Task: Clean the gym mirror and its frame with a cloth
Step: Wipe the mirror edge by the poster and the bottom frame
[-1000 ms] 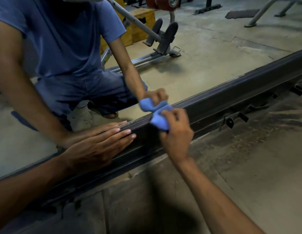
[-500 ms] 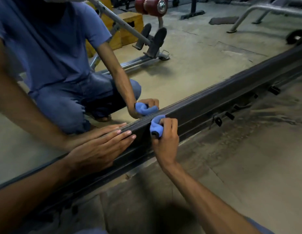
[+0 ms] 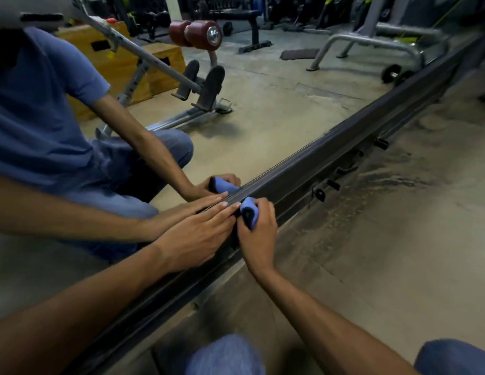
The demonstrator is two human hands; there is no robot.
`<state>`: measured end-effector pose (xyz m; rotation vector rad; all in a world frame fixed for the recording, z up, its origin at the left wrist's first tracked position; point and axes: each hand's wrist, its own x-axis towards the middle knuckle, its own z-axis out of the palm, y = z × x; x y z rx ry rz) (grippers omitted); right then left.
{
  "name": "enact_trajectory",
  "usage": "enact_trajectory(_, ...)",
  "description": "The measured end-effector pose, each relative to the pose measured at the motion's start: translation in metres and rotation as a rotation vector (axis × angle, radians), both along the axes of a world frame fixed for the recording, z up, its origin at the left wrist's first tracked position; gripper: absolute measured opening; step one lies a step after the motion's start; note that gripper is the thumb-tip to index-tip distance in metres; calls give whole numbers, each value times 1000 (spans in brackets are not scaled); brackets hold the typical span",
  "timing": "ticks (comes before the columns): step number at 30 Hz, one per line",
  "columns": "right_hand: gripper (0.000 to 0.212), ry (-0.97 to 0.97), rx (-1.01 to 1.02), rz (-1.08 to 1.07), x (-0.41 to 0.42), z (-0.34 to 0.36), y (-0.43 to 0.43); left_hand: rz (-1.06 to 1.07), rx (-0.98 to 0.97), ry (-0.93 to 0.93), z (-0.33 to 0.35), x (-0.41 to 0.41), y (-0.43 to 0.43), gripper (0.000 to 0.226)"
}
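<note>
Head view, and it was all happening low down at the floor: the right hand [image 3: 259, 234] had a bunched blue cloth [image 3: 249, 211] gripped in curled fingers and pressed it onto the dark frame [image 3: 330, 163] that ran along the bottom edge of the mirror [image 3: 263, 109]. The left hand [image 3: 198, 236] lay flat on the same rail just beside it, fingers straight and together, their tips close to the cloth, holding nothing. Both were doubled in the glass, along with the crouching person's blue shirt and jeans. Beyond them the mirror showed a weight bench [image 3: 192, 77] and wooden boxes [image 3: 119, 63], and small black brackets [image 3: 328, 185] sat on the floor side of the frame, further along toward the far right. The step in hand looked like wiping the bottom frame rail, the left palm bracing. The floor [image 3: 384, 253] beside the rail looked dusty and streaked. The next move probably called for firm downward pressure and a steady slide along the rail's length, working the cloth into its grooves, with care where the brackets jutted out.
</note>
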<state>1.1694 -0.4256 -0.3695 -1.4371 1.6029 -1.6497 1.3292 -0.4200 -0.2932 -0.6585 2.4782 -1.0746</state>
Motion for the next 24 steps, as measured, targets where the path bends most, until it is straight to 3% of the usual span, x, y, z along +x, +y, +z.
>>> enact_trajectory(2,19,87,-71,59,-9,-4,-1,-23,-34,40,-1,3,-4,66)
enact_trajectory(6,22,-150,29,-290,-30,16,-43,-41,4,2,-12,5,-5,65)
enact_trajectory(7,20,-111,-5,-323,-27,17,-44,-53,2,-16,-14,6,-5,64)
enact_trajectory(11,36,404,-200,111,-29,-5,-19,-68,-18,100,-27,10,-14,63)
enact_trajectory(13,41,584,-224,185,-55,-4,-31,-56,8,155,-29,9,-16,62)
enact_trajectory(17,32,276,-71,-154,-78,22,-67,-37,125,1,-14,4,-11,64)
enact_trajectory(19,32,336,-125,-51,-70,17,-60,-13,141,66,-18,6,-12,62)
enact_trajectory(22,39,623,-255,311,-73,6,-43,1,108,166,-34,15,-15,63)
enact_trajectory(24,39,584,-212,214,-86,12,-57,-8,101,185,-30,15,-16,62)
